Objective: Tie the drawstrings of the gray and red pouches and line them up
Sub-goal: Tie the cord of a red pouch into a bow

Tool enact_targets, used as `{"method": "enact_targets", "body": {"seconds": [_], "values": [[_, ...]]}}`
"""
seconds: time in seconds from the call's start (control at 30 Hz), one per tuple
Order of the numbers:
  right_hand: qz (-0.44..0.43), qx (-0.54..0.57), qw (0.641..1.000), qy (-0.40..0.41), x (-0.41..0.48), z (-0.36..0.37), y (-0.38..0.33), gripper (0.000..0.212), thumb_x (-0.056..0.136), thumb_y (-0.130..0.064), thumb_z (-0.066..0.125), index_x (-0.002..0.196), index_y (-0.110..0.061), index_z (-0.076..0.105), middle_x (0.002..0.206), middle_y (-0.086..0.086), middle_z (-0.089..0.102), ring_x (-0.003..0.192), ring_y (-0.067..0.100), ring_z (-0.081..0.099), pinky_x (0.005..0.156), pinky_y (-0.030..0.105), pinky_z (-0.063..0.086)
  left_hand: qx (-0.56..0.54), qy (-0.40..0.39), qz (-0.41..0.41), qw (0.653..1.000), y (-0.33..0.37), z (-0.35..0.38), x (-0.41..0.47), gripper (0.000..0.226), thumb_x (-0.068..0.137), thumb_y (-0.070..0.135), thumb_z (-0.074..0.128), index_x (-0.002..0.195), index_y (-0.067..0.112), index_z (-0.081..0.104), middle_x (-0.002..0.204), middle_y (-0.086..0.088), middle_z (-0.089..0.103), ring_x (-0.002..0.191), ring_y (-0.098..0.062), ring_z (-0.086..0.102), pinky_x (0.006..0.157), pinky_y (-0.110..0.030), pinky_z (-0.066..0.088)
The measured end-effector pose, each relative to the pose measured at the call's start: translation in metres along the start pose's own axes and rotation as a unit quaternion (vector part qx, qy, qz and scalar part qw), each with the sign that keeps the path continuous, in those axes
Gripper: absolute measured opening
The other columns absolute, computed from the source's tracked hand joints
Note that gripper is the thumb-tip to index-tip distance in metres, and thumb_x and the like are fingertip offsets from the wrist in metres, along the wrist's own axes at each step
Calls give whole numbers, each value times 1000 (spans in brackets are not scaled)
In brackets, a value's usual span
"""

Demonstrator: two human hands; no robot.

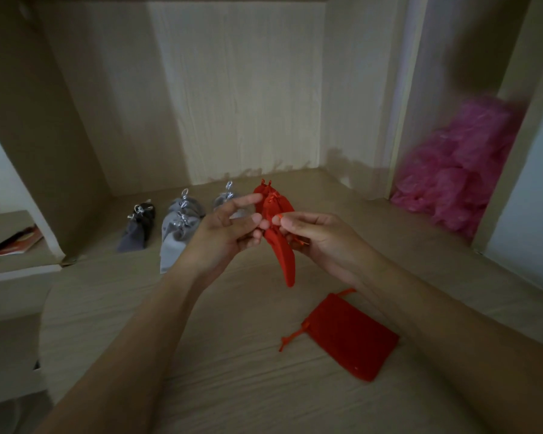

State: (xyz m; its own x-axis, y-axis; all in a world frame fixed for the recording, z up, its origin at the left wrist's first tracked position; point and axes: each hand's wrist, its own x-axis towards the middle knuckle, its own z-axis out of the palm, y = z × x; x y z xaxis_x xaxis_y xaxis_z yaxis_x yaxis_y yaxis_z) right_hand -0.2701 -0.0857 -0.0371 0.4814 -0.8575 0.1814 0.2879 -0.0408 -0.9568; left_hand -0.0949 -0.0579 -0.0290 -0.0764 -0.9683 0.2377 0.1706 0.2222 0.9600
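Grips the held red pouch (283,260) near its neck with the left hand (229,234): thumb and curled lower fingers closed on the cloth, forefinger stretched out above. Pinches a red drawstring (278,217) at the top of that pouch between thumb and forefinger of the right hand (322,244), other fingers curled beneath. Hangs narrow and nearly upright between the two hands, bottom end down, clear of the wooden shelf floor (220,355).

Just behind the held red pouch, partly hidden by it: tied red pouches (260,192), necks gathered. Hard to tell how many.

Behind and left of the held red pouch, side by side on the floor: one gray pouch (224,200) with a silver tie, then light gray pouches (179,228), then dark gray pouches (138,228) furthest left.

In front of the held red pouch and slightly right, under the right forearm: a flat red pouch (350,338), lying open-necked, strings loose.

Far right of the held red pouch: a heap of pink bags (461,177), blurred.
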Motion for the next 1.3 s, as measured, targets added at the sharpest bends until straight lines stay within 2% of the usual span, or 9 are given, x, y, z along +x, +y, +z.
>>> {"method": "enact_targets", "body": {"seconds": [0.13, 0.27, 0.4, 0.57, 0.63, 0.73, 0.87, 1.1, 1.3], "values": [[-4, -6, 1000, 6, 1, 0, 1, 13, 87, -9, 59, 86, -11, 72, 70, -5, 66, 66, 4, 57, 68, 14, 48, 133, 55, 48, 988, -3, -3, 2, 19, 88, -5, 53, 91, 10, 64, 67, 6, 68, 57, -3, 57, 60, -15, 47], [-10, -15, 1000, 13, 2, -1, 4, 14, 89, -7, 58, 86, -11, 72, 69, -5, 65, 65, 4, 56, 67, 13, 48, 252, 51, 82, 963, -9, -2, 3, 26, 84, -14, 55, 98, 3, 68, 68, 7, 68, 58, -1, 62, 60, -13, 50], [-14, -17, 999, 47, 5, -6, 4, 14, 90, -9, 58, 88, -11, 72, 75, -3, 66, 74, 9, 57, 73, 17, 46, 356, 33, 100, 928, -13, -7, 4, 21, 83, -2, 65, 83, 18, 70, 63, 8, 68, 55, -2, 62, 58, -15, 49], [-16, -11, 995, 95, 5, -11, 7, 13, 90, -8, 58, 89, -7, 70, 79, 2, 72, 74, 9, 66, 68, 17, 50, 528, 15, 149, 836, -16, -18, 7, 18, 86, 36, 60, 98, 31, 72, 128, -5, 54, 121, -17, 44, 101, -33, 33], [-12, -18, 993, 113, 5, -12, 7, 12, 89, -9, 59, 88, -8, 71, 81, 3, 72, 75, 10, 67, 67, 18, 51, 544, 15, 176, 820, -13, -15, 5, 18, 86, 37, 58, 97, 34, 72, 131, 4, 49, 127, -15, 35, 105, -30, 24], [-3, -32, 989, 143, 6, -14, 8, 13, 87, -10, 62, 80, -15, 72, 75, -2, 72, 69, 6, 66, 61, 18, 48, 364, 8, 156, 918, -4, -1, 0, 12, 81, 16, 69, 89, 24, 73, 93, 26, 65, 91, 11, 56, 82, -12, 43], [-4, -21, 993, 113, 8, -13, 10, 22, 91, -3, 52, 81, -14, 69, 74, -3, 69, 70, 7, 62, 64, 17, 48, 144, 18, 83, 986, 0, 9, -5, 18, 80, 24, 61, 68, 20, 73, 63, 6, 62, 57, -3, 50, 59, -16, 41], [-18, -34, 996, 83, 6, -10, 13, 24, 89, 2, 49, 78, -8, 68, 67, 0, 68, 62, 8, 60, 64, 18, 47, -112, -39, 21, 993, 6, 10, -4, 25, 88, 20, 43, 94, 1, 58, 73, 7, 67, 55, -1, 48, 50, -12, 40], [54, -7, 997, 49, 7, -3, 11, 16, 83, -19, 64, 93, -9, 72, 94, 8, 66, 85, 15, 58, 83, 28, 44, -97, -30, 26, 994, 4, 2, 1, 29, 88, 25, 46, 69, 19, 67, 75, 4, 63, 52, -2, 45, 50, -12, 39]]}}
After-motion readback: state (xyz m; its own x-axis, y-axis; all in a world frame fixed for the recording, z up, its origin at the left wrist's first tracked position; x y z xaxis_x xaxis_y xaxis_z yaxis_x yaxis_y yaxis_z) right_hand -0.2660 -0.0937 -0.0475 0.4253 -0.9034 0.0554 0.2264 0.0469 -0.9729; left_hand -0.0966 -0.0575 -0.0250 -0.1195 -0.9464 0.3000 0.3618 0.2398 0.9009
